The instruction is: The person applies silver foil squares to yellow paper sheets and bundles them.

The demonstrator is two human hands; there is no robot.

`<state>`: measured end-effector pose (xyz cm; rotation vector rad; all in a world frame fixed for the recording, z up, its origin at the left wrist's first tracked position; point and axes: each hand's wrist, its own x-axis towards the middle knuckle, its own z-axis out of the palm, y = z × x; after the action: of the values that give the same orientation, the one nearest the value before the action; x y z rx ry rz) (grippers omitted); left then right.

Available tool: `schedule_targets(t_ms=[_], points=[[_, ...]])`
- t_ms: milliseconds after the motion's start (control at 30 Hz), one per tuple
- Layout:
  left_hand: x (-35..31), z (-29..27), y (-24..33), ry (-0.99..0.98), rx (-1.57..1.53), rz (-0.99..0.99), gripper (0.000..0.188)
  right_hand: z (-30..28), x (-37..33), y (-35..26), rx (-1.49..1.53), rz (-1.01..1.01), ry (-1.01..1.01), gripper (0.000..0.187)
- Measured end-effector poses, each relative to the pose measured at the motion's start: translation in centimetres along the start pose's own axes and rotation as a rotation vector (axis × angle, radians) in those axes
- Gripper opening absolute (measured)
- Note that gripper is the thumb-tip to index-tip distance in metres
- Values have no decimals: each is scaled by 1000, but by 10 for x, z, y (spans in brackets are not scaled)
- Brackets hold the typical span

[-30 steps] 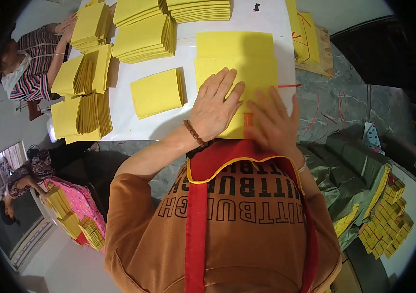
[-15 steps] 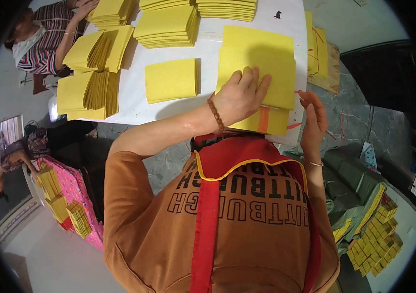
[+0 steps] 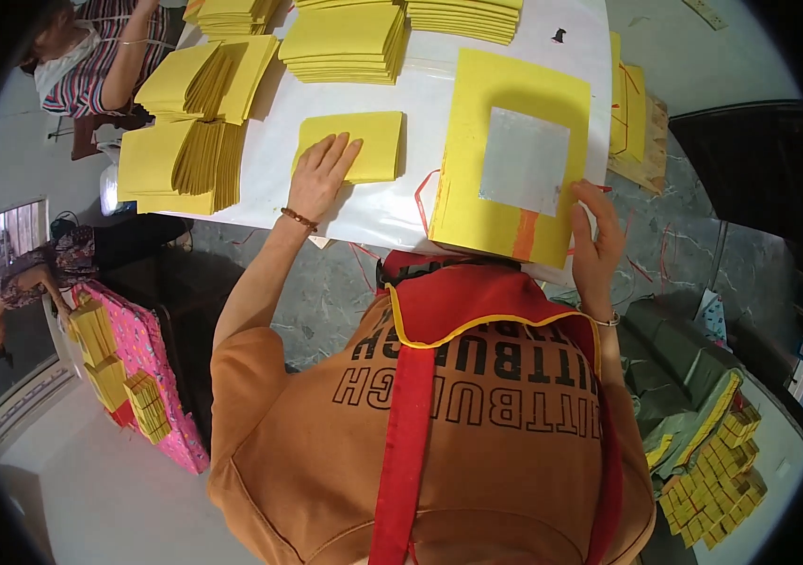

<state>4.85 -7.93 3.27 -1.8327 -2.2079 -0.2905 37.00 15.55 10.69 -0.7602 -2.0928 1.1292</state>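
Observation:
My left hand (image 3: 318,177) lies with its fingers stretched over a small yellow paper stack (image 3: 375,141) on the white table, wrist toward me. To the right is a large yellow sheet (image 3: 462,169), flat at the near table edge. A silver-grey square (image 3: 522,155) sits on it, and an orange strip (image 3: 526,234) runs below the square. My right hand (image 3: 597,235) is upright beside the sheet's right edge, fingers slightly bent and apart from the thumb; nothing shows in it. A red string (image 3: 423,200) curves out from the sheet's left side.
Folded yellow paper piles (image 3: 343,45) line the far side, with more fanned piles (image 3: 205,162) at the left. A person in a striped top (image 3: 123,52) is at the far left. A small black object (image 3: 559,36) lies far right; tied yellow bundles (image 3: 629,113) stand beyond the table.
My left hand has moved left from the large sheet to the small stack. The yellow paper over the silver-grey square is gone from there, baring the square. My right hand stays near the edge.

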Motion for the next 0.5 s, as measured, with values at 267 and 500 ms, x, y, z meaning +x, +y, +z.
schedule_targets(t_ms=[267,500], points=[[-5,10,1,-167,-6,-76,55,2,6,-8,-142,-66,-18,17],[-23,26,14,-197,-203,-256,56,1,8,-11,-227,-130,-52,17]])
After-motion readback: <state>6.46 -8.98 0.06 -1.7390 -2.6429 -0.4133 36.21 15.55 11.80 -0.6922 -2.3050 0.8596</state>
